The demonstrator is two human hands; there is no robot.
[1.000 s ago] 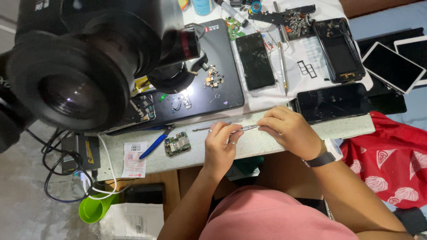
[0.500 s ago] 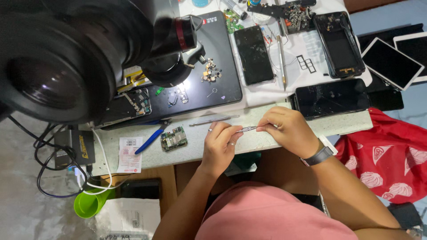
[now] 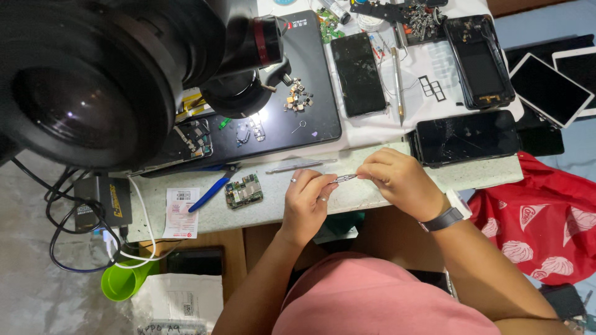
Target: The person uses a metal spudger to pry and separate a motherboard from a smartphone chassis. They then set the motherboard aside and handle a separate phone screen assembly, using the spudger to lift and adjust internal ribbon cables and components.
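Between the left hand (image 3: 308, 201) and the right hand (image 3: 400, 182) sits a thin tool (image 3: 345, 178) of shiny metal. Just left of the left hand lies a green circuit board (image 3: 243, 191) on the matt, speckled worktop (image 3: 273, 205). Above the right hand a dark phone (image 3: 467, 138) has glossy, cracked glass, and to its right is soft red cloth (image 3: 540, 223).

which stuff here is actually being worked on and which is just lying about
In hand:
- left hand and right hand, both pinching a small metal tool between them

Lying about:
- green circuit board
- blue-handled pliers
- tweezers
- cracked phone
- phone on the white cloth
- green cup
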